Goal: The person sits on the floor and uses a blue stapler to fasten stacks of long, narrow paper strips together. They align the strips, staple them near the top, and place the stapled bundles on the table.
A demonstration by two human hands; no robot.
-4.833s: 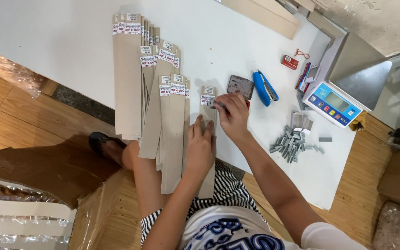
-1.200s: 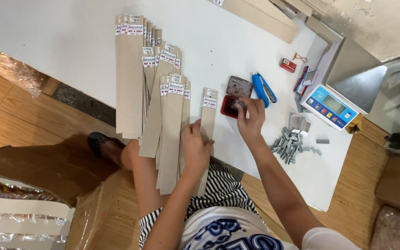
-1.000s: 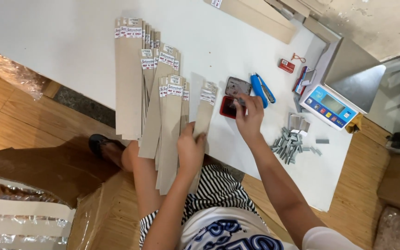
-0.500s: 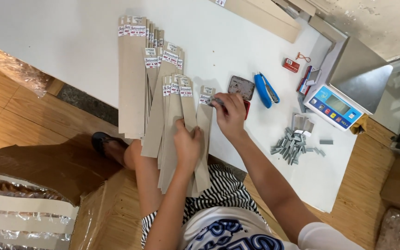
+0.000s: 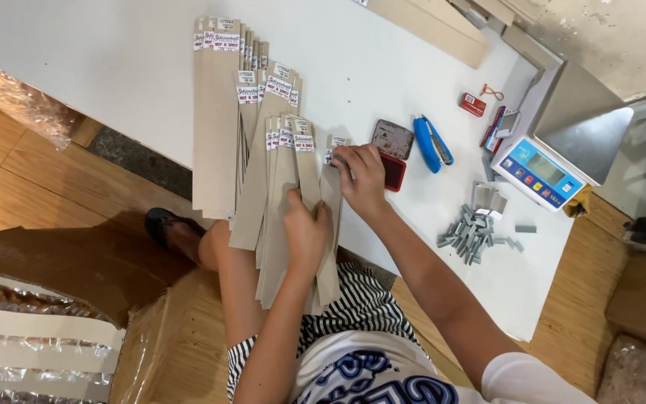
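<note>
Long grey cardboard strips with small printed labels at their far ends lie fanned over the near edge of a white table [image 5: 99,82]. My left hand [image 5: 306,228] presses flat on the nearest strips [image 5: 285,194], holding them down. My right hand [image 5: 360,177] has its fingers closed on the labelled top of the rightmost strip [image 5: 332,202], pressing there; whether it holds a small object I cannot tell. Just right of that hand sits an open red ink pad [image 5: 392,171] with its grey lid [image 5: 392,139].
A blue stapler [image 5: 433,142], a small red box [image 5: 473,104], a pile of staple bars [image 5: 471,228] and a digital scale [image 5: 540,168] stand at the right. More cardboard strips [image 5: 218,112] lie left. Wrapped bundles [image 5: 31,352] rest on the wooden floor.
My right hand came back from the ink pad to the top of the rightmost strip. My left hand shifted slightly along the strips, which now overlap more.
</note>
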